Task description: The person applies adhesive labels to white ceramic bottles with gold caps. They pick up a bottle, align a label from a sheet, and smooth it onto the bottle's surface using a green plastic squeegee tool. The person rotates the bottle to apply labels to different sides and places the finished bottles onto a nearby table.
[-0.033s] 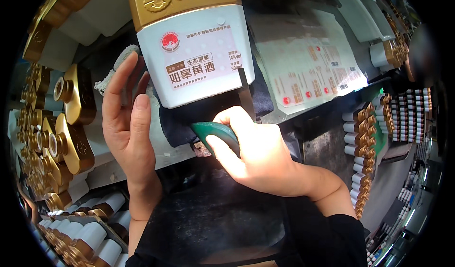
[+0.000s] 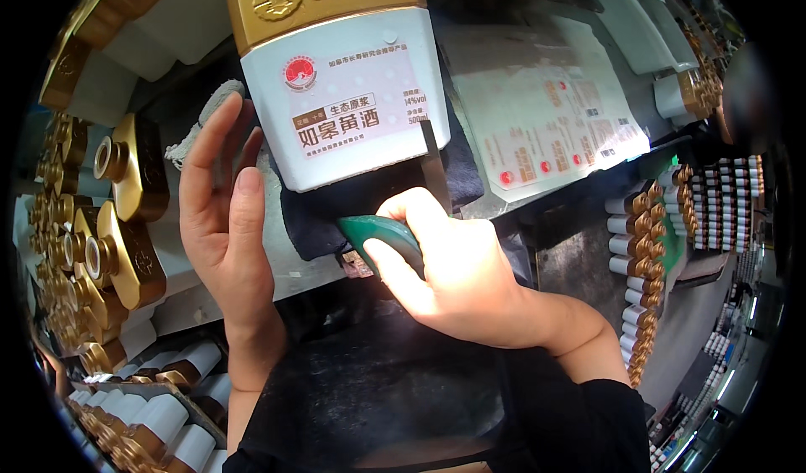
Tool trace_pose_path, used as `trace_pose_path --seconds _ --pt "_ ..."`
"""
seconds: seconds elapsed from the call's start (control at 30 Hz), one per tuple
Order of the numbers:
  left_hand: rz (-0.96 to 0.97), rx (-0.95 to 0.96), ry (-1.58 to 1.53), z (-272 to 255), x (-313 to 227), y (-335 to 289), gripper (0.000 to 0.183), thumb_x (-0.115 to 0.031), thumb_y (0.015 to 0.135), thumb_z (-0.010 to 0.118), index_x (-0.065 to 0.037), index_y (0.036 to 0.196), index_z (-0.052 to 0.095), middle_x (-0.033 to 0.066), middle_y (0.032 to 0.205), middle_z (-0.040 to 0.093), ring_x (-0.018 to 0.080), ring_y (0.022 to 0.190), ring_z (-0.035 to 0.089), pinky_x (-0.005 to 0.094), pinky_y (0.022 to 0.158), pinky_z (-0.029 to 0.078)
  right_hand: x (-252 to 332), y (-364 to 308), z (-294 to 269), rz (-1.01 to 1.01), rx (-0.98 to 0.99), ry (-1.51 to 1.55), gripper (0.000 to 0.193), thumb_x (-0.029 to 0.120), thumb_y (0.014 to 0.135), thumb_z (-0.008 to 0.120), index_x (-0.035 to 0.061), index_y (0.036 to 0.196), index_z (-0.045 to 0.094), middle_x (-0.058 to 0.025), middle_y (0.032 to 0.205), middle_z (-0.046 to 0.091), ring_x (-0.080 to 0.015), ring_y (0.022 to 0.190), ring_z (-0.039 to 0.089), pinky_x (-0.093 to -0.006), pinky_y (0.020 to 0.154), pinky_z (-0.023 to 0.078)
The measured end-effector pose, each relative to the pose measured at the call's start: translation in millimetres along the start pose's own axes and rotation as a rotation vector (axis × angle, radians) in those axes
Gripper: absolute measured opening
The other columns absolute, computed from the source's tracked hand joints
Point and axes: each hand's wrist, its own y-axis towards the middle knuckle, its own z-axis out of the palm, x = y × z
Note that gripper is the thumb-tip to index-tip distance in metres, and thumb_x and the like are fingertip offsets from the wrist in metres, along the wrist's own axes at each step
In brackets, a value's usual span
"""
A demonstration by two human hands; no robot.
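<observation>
A large white bottle [image 2: 361, 78] with a gold shoulder [image 2: 327, 1] lies face up on a dark blue cloth [image 2: 315, 221]. Its flat front carries a clear printed label [image 2: 348, 112]. My left hand [image 2: 222, 200] is open at the bottle's left side, fingers stretched up along it; whether they touch cannot be told. Closed around a flat green scraper [image 2: 382, 228], my right hand [image 2: 457, 271] sits just below the bottle's near edge. A narrow dark strip [image 2: 435, 167] rises above that hand, overlapping the bottle's lower right corner; its lower end is hidden.
A sheet of printed labels [image 2: 550, 104] lies on the bench right of the bottle. Gold-topped bottles [image 2: 126, 255] crowd the left, near a white rag [image 2: 206, 120]. Further rows of white and gold bottles [image 2: 638, 263] stand to the right. A dark surface [image 2: 395, 389] lies before me.
</observation>
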Motion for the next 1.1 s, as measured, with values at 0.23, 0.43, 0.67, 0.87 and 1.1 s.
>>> trace_pose_path --seconds 0.23,0.43,0.67,0.87,1.1 --pt "-0.008 -0.026 -0.016 -0.3 0.2 -2.3 0.044 -0.002 0.094 0.048 0.003 0.138 0.048 0.0174 0.143 0.048 0.0258 0.134 0.045 0.0441 0.114 0.034 -3.5 0.9 4.8 -0.083 -0.033 0.000 0.022 0.011 0.089 0.066 0.0000 0.101 0.051 -0.0135 0.067 0.063 -0.0282 0.053 0.065 -0.0332 0.050 0.051" --pt "-0.013 -0.015 -0.022 2.1 0.3 -2.0 0.045 -0.004 0.094 0.049 0.003 0.139 0.047 0.0174 0.143 0.048 0.0253 0.134 0.046 0.0420 0.114 0.033 -6.6 1.2 5.7 -0.126 -0.057 -0.011 0.023 0.012 0.089 0.065 -0.0008 0.099 0.049 -0.0134 0.061 0.060 -0.0302 0.049 0.062 -0.0353 0.046 0.049" --pt "0.025 0.034 -0.004 3.8 -3.8 11.2 0.048 -0.001 0.094 0.051 0.002 0.142 0.043 0.0159 0.146 0.044 0.0256 0.135 0.043 0.0416 0.114 0.034 0.1 -3.2 -21.9 -0.197 0.128 -0.024 0.024 0.015 0.089 0.067 0.0029 0.104 0.054 -0.0130 0.066 0.062 -0.0309 0.057 0.065 -0.0373 0.054 0.052" --pt "-0.053 0.098 -0.015 27.3 -16.8 33.1 0.070 -0.012 0.094 0.061 0.001 0.151 0.024 0.0206 0.144 0.040 0.0241 0.128 0.048 0.0377 0.103 0.044 -32.9 42.3 -84.3 0.020 -0.193 0.701 0.024 0.024 0.097 0.056 0.0018 0.105 0.056 -0.0058 0.087 0.060 -0.0130 0.076 0.060 -0.0260 0.072 0.050" --pt "0.014 0.067 0.058 39.3 -7.0 41.9 0.072 -0.017 0.094 0.065 0.001 0.150 0.024 0.0203 0.140 0.044 0.0235 0.121 0.053 0.0343 0.101 0.045 -39.6 95.4 -70.6 -0.081 -0.062 0.002 0.053 0.050 0.080 0.076 0.0047 0.070 0.051 -0.0020 0.066 0.051 -0.0098 0.064 0.048 -0.0264 0.057 0.042"
